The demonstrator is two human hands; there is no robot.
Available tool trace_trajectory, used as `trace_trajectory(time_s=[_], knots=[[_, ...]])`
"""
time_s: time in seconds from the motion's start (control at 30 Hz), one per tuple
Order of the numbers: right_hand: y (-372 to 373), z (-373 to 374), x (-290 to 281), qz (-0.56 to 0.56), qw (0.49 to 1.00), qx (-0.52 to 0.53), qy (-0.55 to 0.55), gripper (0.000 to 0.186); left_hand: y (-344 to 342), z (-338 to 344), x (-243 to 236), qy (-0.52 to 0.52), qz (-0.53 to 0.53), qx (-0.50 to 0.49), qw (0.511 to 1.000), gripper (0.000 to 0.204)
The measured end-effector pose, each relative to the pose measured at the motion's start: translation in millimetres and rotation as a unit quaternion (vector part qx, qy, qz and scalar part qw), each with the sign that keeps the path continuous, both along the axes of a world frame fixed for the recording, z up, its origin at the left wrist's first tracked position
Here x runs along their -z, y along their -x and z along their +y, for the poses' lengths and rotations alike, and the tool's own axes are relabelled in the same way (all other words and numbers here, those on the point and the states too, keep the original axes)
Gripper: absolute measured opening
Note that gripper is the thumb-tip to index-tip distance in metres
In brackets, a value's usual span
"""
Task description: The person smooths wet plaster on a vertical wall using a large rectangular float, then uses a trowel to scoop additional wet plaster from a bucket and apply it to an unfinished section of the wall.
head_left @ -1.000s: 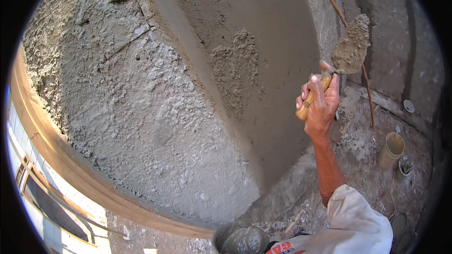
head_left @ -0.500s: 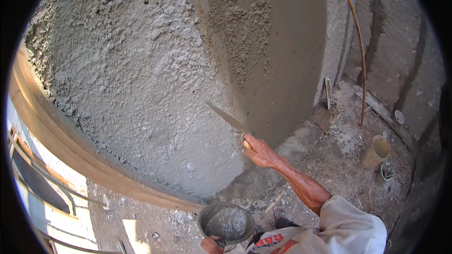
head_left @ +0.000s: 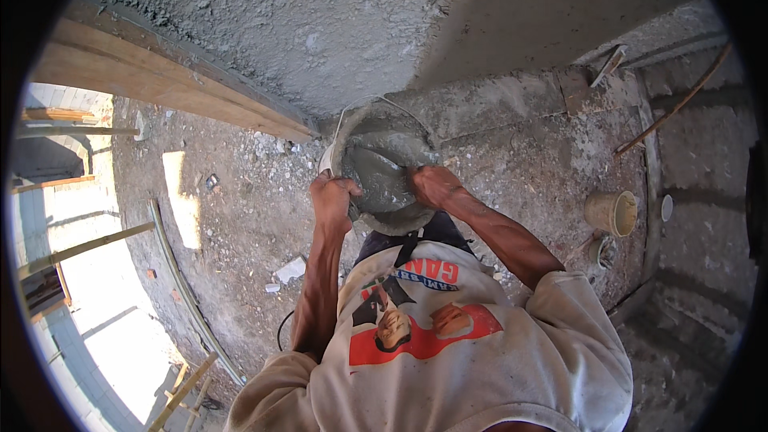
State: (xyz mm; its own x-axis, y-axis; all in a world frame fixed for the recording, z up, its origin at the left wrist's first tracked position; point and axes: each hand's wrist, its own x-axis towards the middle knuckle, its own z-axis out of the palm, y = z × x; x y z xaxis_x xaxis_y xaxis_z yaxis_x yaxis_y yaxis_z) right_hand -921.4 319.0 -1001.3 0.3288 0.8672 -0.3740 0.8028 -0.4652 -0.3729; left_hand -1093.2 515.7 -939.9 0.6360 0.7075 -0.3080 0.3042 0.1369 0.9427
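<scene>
A round bucket (head_left: 339, 141) with a thin wire handle is in front of my body, partly filled with wet grey mortar (head_left: 372, 176). My left hand (head_left: 332, 196) is closed on the bucket's near left rim. My right hand (head_left: 436, 186) is closed around the trowel at the right side of the bucket, over the mortar. Most of the trowel is hidden by the hand and mortar; only a thin pale edge of its blade shows. Beyond the bucket stands a wall with rough grey plaster (head_left: 320, 32) on the left and smoother, darker plaster (head_left: 552, 16) on the right.
A wooden board (head_left: 176, 80) edges the wall at left. Rubble lies on the dirt floor (head_left: 240, 200). To the right are a cream bucket (head_left: 612, 213), a smaller container (head_left: 602, 251) and a long stick (head_left: 676, 104) leaning on a side wall. Bamboo poles (head_left: 88, 248) lie left.
My right hand has come down from the wall with the trowel and is now at the mortar. My left hand still holds the bucket. The view has tilted downward.
</scene>
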Motion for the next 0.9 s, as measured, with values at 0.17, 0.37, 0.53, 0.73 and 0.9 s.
trace_trajectory(time_s=[0.17, 0.37, 0.53, 0.73, 0.9], knots=[[-18, -22, -20, 0.14, 0.986, -0.067, 0.06, 0.026, -50, -8, -69, 0.202, 0.033, -0.069, 0.976, 0.022], [-20, -27, -56, 0.346, 0.938, 0.004, 0.0, 0.027, -46, -4, -45, 0.145, 0.065, -0.034, 0.987, 0.023], [-14, -59, -61, 0.604, 0.759, 0.217, 0.104, 0.015, -35, -15, -18, 0.143, 0.032, -0.071, 0.987, 0.026], [-25, -91, -124, 0.72, 0.586, 0.337, -0.158, 0.017, -21, -12, 13, 0.237, 0.028, -0.224, 0.945, 0.025], [-79, -119, -245, 0.64, 0.488, 0.315, -0.502, 0.025, 4, 49, 109, 0.096, 0.186, -0.24, 0.948, 0.018]])
